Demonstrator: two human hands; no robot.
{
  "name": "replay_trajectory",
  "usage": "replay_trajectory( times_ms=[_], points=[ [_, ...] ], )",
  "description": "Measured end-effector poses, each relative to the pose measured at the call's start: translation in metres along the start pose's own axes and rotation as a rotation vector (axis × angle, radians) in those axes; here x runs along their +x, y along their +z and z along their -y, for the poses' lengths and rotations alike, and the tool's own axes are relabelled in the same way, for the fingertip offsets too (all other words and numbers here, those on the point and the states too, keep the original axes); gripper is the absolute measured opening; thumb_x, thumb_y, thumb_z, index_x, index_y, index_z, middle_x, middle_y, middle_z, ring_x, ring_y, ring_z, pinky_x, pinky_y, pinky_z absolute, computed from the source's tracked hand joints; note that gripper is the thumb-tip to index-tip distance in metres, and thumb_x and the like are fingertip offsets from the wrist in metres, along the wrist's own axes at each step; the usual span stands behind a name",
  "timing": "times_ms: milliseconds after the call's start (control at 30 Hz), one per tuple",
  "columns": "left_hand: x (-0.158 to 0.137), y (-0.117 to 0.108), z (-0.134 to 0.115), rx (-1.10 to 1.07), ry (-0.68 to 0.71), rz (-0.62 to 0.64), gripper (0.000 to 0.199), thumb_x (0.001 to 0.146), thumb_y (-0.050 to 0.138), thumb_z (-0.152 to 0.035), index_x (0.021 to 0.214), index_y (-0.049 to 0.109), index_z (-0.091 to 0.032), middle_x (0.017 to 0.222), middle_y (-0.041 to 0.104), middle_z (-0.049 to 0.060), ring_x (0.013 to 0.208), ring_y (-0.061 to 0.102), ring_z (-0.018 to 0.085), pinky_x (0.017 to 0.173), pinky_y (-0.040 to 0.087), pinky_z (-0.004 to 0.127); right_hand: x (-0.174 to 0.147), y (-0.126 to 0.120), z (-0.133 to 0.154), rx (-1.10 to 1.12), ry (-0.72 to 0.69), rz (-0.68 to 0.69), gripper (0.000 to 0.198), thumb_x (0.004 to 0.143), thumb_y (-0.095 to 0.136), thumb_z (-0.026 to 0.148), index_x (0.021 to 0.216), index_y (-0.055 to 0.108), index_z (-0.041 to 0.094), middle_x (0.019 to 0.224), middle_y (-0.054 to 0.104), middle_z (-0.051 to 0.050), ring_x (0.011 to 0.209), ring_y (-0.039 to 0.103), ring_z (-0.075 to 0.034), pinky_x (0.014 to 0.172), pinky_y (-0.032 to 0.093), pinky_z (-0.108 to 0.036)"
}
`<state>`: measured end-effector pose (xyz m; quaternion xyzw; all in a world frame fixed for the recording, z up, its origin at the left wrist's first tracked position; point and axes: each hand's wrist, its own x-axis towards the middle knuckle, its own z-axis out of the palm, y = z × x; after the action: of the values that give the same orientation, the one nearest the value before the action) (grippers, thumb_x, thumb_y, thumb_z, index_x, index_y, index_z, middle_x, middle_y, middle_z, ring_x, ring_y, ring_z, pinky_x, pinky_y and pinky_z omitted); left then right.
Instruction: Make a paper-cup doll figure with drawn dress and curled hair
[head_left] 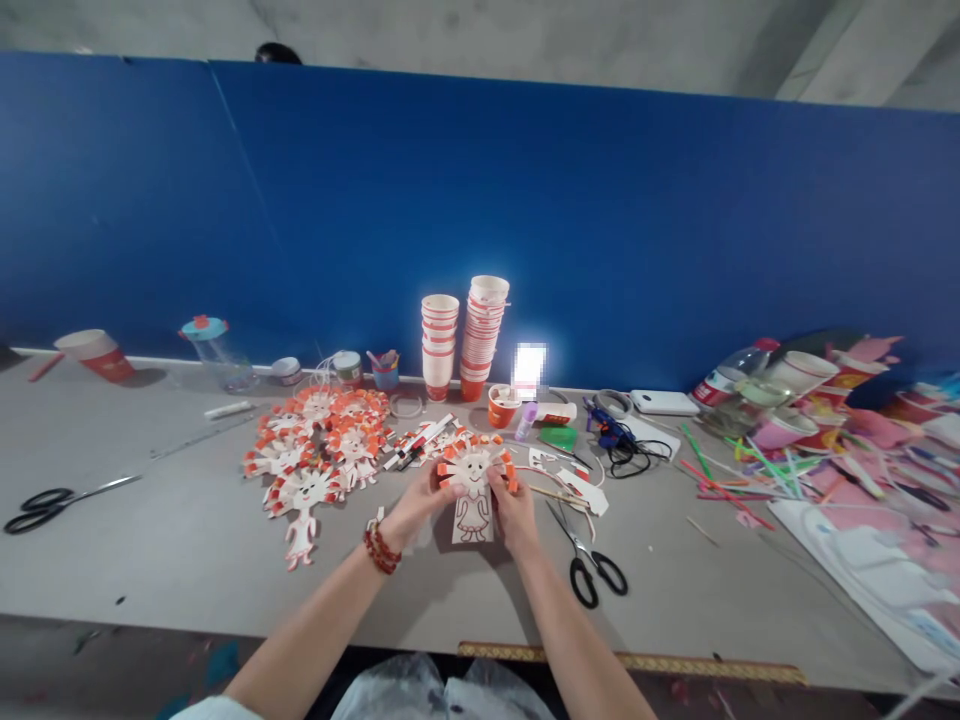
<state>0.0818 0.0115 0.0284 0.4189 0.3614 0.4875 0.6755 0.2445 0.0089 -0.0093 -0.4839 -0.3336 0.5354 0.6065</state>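
Between my two hands is a paper doll (473,505) with a smiling drawn face, a fringe of orange-tipped paper strips round its head and a drawn dress on its body. My left hand (429,500) grips the left side of its head, thumb on the front. On the other side my right hand (513,505) pinches the head's right edge. The fingers behind the doll are hidden. To the left lies a pile of similar paper dolls (304,490). Paper scraps (427,440) are scattered just behind the held doll.
Scissors (589,565) lie right of my right arm, another pair of scissors (64,503) far left. Two stacks of paper cups (480,345) stand by the blue partition (337,200). A glue gun (611,430) with its cord lies right; coloured straws (720,475) and bottles (731,380) are beyond.
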Motion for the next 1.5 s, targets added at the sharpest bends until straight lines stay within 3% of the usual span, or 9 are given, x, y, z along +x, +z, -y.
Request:
replay_trajectory(
  times_ms=[167,300,567,733,900,1000,1133,1333,1500],
  points=[
    [0.004,0.014,0.022,0.013,0.069,-0.116,0.048,0.060,0.086,-0.043,0.096,0.070,-0.015,0.099,0.073,0.009,0.095,0.067,0.025,0.089,0.051,0.035,-0.001,-0.004,-0.001,-0.068,-0.125,0.137,0.041,0.064,0.080,0.051,0.085,0.066,0.019,0.080,0.070,-0.004,0.072,0.064,-0.020,0.069,0.052,-0.031],
    [0.009,0.008,0.026,-0.009,0.040,-0.146,0.054,0.061,0.086,-0.043,0.103,0.067,-0.015,0.103,0.072,0.010,0.094,0.068,0.025,0.086,0.053,0.036,-0.001,-0.010,0.016,-0.093,-0.273,0.279,0.065,0.060,0.084,0.047,0.116,0.060,0.023,0.110,0.068,-0.008,0.095,0.065,-0.025,0.082,0.052,-0.034],
    [0.006,0.001,0.032,-0.023,-0.040,-0.122,0.055,0.058,0.088,-0.044,0.098,0.064,-0.014,0.092,0.073,0.009,0.076,0.069,0.021,0.074,0.055,0.033,0.007,-0.006,0.029,-0.305,-0.327,0.109,0.028,0.082,0.066,0.046,0.089,0.065,0.019,0.073,0.063,-0.001,0.064,0.057,-0.016,0.060,0.046,-0.027],
    [0.007,-0.001,0.033,-0.017,-0.063,-0.102,0.057,0.055,0.089,-0.044,0.098,0.064,-0.014,0.088,0.073,0.006,0.074,0.069,0.019,0.072,0.054,0.030,0.009,-0.004,0.037,-0.379,-0.371,0.099,0.040,0.079,0.070,0.046,0.109,0.065,0.021,0.096,0.070,-0.006,0.076,0.062,-0.018,0.066,0.048,-0.028],
    [0.006,-0.001,0.032,-0.008,-0.081,-0.079,0.053,0.056,0.089,-0.043,0.093,0.064,-0.014,0.083,0.072,0.005,0.071,0.068,0.018,0.068,0.054,0.028,0.013,-0.005,0.043,-0.473,-0.394,0.074,0.034,0.085,0.060,0.051,0.092,0.072,0.019,0.083,0.071,-0.005,0.075,0.063,-0.020,0.066,0.047,-0.028],
    [0.005,-0.001,0.031,-0.026,-0.085,-0.074,0.056,0.057,0.088,-0.045,0.097,0.063,-0.014,0.088,0.073,0.007,0.074,0.069,0.020,0.071,0.055,0.031,0.010,-0.007,0.043,-0.375,-0.367,0.032,0.043,0.089,0.052,0.055,0.108,0.070,0.020,0.102,0.071,-0.008,0.089,0.064,-0.022,0.071,0.049,-0.029],
    [0.004,-0.001,0.030,-0.034,-0.075,-0.067,0.053,0.059,0.088,-0.042,0.098,0.063,-0.014,0.090,0.072,0.007,0.075,0.067,0.017,0.071,0.053,0.028,0.002,-0.007,0.043,-0.351,-0.343,0.097,0.048,0.082,0.066,0.046,0.124,0.059,0.022,0.114,0.066,-0.011,0.091,0.063,-0.022,0.072,0.051,-0.030],
    [0.002,0.001,0.031,-0.034,-0.085,-0.017,0.048,0.059,0.089,-0.037,0.092,0.064,-0.014,0.081,0.069,0.002,0.068,0.063,0.014,0.067,0.051,0.025,0.011,-0.001,0.057,-0.595,-0.466,0.235,0.031,0.077,0.071,0.030,0.107,0.066,0.022,0.096,0.069,-0.005,0.089,0.064,-0.021,0.081,0.048,-0.032],
    [0.000,0.001,0.029,-0.048,-0.095,-0.015,0.049,0.057,0.089,-0.037,0.091,0.064,-0.013,0.080,0.069,0.003,0.069,0.065,0.015,0.069,0.051,0.027,0.017,-0.004,0.074,-0.516,-0.373,0.285,0.038,0.086,0.062,0.040,0.120,0.062,0.022,0.099,0.071,-0.007,0.080,0.066,-0.021,0.072,0.051,-0.031]
  ],
)
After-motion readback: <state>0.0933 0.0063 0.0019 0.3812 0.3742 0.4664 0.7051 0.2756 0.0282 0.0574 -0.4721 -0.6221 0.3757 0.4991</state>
